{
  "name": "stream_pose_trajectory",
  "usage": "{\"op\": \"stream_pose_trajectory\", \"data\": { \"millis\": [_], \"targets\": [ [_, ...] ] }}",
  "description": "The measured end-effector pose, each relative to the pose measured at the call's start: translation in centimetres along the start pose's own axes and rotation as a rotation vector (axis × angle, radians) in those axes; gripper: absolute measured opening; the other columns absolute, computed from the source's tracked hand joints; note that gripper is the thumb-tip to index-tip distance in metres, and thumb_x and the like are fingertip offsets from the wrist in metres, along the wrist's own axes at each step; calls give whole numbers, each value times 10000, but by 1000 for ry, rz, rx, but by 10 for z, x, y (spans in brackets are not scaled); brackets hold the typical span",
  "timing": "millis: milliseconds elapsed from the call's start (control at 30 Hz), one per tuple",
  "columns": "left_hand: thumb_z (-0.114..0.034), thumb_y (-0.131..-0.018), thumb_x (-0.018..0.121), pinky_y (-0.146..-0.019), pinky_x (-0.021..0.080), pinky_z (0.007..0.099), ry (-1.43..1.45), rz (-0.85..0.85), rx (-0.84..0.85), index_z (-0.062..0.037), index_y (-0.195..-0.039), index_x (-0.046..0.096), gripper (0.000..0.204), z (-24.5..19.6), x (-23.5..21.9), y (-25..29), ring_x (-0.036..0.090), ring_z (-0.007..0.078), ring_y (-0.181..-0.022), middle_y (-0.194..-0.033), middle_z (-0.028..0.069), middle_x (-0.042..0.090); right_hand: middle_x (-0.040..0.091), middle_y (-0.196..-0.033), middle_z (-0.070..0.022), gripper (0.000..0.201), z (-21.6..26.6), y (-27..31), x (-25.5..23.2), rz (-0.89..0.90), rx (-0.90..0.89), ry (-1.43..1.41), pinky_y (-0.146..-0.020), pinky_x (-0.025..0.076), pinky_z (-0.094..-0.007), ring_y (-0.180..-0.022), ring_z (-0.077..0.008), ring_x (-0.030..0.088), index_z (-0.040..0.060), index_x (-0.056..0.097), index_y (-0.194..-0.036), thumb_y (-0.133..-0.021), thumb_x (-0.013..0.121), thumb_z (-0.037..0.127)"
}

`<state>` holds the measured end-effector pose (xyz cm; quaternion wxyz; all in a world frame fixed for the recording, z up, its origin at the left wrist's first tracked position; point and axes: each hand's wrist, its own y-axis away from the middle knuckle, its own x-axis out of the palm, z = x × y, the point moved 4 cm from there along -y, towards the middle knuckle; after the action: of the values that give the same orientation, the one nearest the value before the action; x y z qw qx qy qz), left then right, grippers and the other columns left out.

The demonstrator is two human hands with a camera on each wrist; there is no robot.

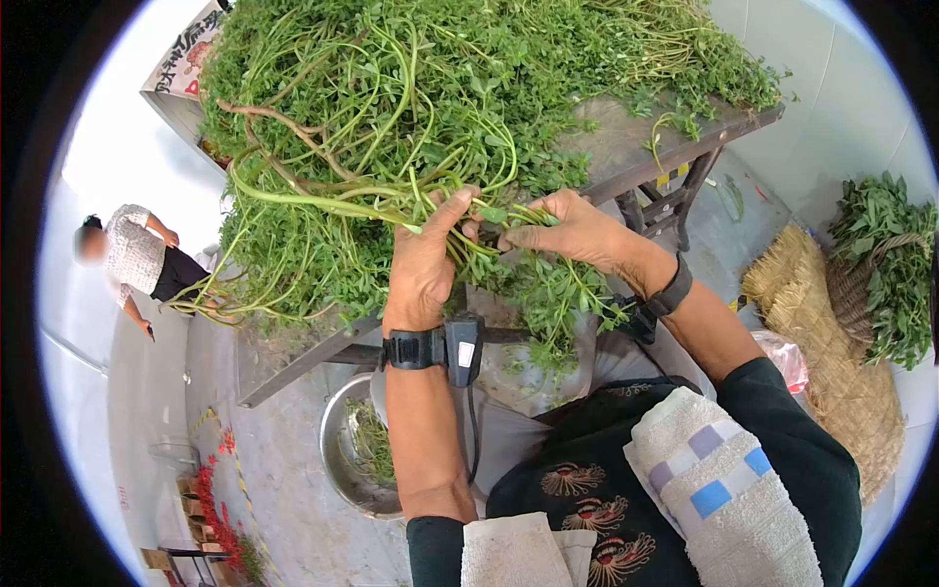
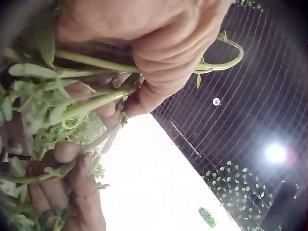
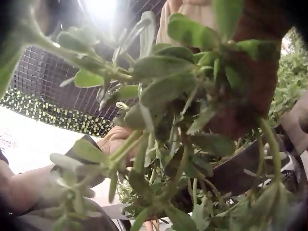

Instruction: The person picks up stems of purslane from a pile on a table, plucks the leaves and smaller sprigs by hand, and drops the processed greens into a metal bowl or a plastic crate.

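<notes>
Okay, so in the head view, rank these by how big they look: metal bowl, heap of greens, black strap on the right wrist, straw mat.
1. Heap of greens
2. Straw mat
3. Metal bowl, partly hidden
4. Black strap

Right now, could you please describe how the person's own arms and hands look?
The left hand and right hand wear no gloves. The left wrist has a black strap with a dark box bearing a pale label and a black cable. The right wrist wears a black band. The sleeves are short and dark.
</notes>
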<state>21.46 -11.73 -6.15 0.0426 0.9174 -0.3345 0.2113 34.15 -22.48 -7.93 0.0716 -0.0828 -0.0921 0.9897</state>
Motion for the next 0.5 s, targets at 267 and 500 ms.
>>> {"op": "stream_pose_trajectory", "data": {
  "millis": [267,500],
  "targets": [
    [-108,-762,736,-545,460,261,26,-9,15,-89,-868,513,248,-1,-6,-1,579,136,-720,-814,50,568,477,-597,16,244,-12,-8,5,-206,-322,489,-546,395,-331,-565,-196,478,2,515,-667,-840,485,172],
    [-239,-884,573,-537,343,281,136,124,-16,-108,-697,434,267,-26,-24,10,420,135,-567,-657,67,518,470,-611,21,306,-1,2,-71,-359,-102,-174,-540,367,-299,-556,-134,417,61,507,-685,-902,508,276]
  ]
}}
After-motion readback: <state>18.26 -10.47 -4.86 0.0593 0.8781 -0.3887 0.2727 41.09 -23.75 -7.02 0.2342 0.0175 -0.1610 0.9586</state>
